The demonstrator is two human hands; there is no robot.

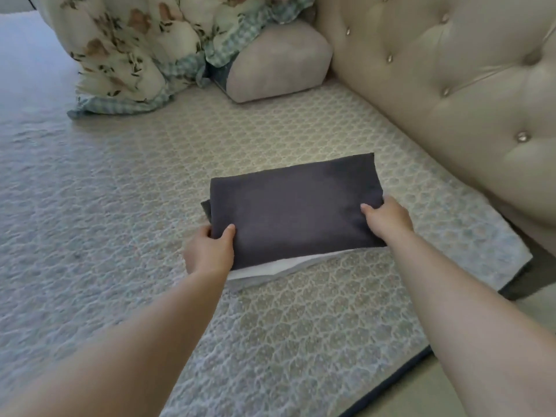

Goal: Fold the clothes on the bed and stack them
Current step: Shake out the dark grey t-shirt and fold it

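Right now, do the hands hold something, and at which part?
Both hold the folded dark cloth: the left hand grips its near-left corner, the right hand its right edge. It lies over a white cloth.

2 bare forearms w/ no sleeves, left hand (209, 251) & right hand (388, 219) ungloved.

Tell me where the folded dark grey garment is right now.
In the head view the folded dark grey garment sits mid-frame on a white folded item, gripped by the left hand and right hand.
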